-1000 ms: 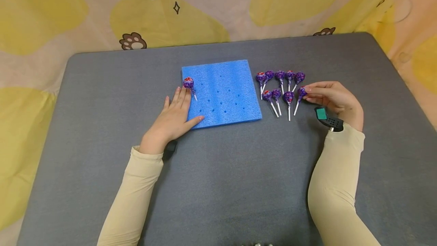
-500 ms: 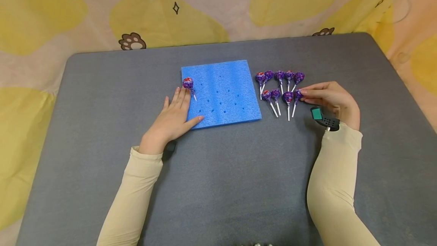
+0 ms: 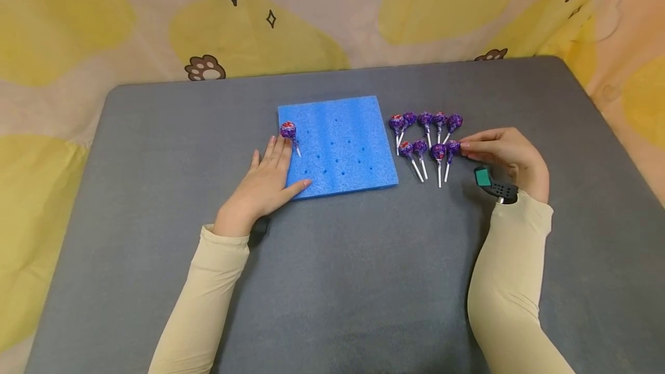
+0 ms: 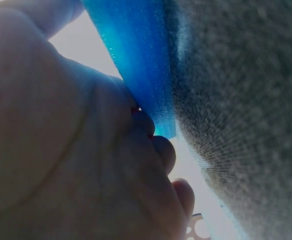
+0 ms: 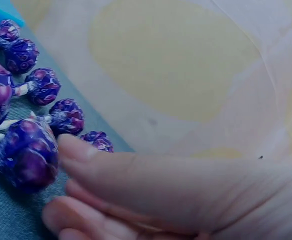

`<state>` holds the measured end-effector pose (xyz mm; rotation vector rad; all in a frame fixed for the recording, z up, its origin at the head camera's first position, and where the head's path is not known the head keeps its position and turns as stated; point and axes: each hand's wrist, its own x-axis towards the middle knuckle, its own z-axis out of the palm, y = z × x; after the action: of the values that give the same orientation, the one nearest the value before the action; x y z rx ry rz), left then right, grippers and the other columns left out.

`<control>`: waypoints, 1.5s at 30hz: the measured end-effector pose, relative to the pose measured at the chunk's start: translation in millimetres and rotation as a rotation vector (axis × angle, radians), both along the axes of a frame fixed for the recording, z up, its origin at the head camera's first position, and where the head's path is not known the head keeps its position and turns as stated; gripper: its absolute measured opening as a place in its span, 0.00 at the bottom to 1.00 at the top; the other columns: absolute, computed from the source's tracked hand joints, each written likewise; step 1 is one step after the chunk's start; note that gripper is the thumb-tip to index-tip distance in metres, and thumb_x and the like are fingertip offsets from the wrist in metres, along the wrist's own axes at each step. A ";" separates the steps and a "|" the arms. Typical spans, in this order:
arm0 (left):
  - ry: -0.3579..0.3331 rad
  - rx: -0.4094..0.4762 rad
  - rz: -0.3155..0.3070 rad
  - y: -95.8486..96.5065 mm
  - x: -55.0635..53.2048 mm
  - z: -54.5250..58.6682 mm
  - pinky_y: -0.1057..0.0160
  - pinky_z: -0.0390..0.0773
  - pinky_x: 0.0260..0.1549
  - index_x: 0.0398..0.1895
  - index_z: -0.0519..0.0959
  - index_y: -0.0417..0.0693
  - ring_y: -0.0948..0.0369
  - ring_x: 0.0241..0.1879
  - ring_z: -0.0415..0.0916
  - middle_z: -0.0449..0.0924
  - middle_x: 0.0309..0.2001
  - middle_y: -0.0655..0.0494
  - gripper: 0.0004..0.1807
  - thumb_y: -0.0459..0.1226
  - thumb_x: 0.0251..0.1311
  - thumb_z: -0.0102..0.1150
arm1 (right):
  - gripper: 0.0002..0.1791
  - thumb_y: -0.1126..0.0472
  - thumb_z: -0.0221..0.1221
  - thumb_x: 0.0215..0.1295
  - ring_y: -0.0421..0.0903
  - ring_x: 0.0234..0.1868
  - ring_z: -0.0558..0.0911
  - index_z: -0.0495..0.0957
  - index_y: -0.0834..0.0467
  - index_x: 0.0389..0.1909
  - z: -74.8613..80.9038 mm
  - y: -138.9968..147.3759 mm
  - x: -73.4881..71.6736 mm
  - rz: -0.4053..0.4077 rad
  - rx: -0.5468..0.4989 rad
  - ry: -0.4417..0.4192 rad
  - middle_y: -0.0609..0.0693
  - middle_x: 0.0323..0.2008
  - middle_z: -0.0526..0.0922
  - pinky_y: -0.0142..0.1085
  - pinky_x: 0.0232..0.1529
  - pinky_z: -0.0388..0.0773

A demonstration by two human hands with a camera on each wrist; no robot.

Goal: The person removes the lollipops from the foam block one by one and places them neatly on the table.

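Note:
In the head view my left hand (image 3: 262, 183) lies with straight fingers over the left edge of a blue foam block (image 3: 353, 131) dotted with small holes. Just above its fingertips, one purple-wrapped lollipop (image 3: 288, 130) stands tilted at the block's left side, its white stick pointing down. My right hand (image 3: 511, 154) is beside the rightmost lollipop (image 3: 453, 146) of the front row. The right wrist view has the thumb tip at the edge of that lollipop's head (image 5: 31, 155), with the other fingers below and not wrapped round it. Whether the thumb still touches it, I cannot tell.
Several more lollipops lie in two rows right of the block, including a back-row one (image 3: 454, 122) and a front-row one (image 3: 438, 152). Everything rests on a grey table (image 3: 343, 270), with a patterned cloth (image 3: 358, 16) behind it.
The right hand has moved the rightmost lollipop left, close to its neighbour, and its fingertips have since drawn back slightly. My left hand stays put; the head view has tilted a little.

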<state>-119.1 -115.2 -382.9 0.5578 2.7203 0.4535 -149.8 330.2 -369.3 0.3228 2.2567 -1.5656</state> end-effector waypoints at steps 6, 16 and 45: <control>0.008 0.005 -0.003 0.1 -0.3 1.3 0.43 0.30 0.66 0.73 0.36 0.34 0.49 0.72 0.22 0.28 0.74 0.40 0.48 0.57 0.67 0.43 | 0.08 0.59 0.67 0.55 0.39 0.34 0.84 0.87 0.56 0.36 7.0 -5.6 2.5 -0.194 -0.185 0.163 0.43 0.31 0.86 0.27 0.36 0.79; -0.006 -0.017 0.009 1.2 3.3 2.9 0.43 0.30 0.66 0.73 0.35 0.36 0.51 0.72 0.21 0.26 0.74 0.42 0.48 0.58 0.67 0.42 | 0.08 0.67 0.64 0.58 0.43 0.34 0.85 0.84 0.65 0.38 22.2 -73.7 -16.3 -0.070 -0.349 0.318 0.50 0.33 0.85 0.29 0.37 0.79; -0.004 -0.018 0.024 -1.2 4.1 0.3 0.44 0.31 0.66 0.73 0.32 0.39 0.52 0.72 0.21 0.24 0.74 0.45 0.49 0.60 0.66 0.41 | 0.15 0.71 0.64 0.55 0.42 0.35 0.83 0.79 0.74 0.44 5.0 -271.9 -32.1 0.207 -0.370 0.318 0.62 0.40 0.84 0.38 0.41 0.80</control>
<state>-114.9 -116.4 -382.6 0.5189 2.7270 0.4351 -181.8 58.2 -364.2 -0.2698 2.0696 -1.9790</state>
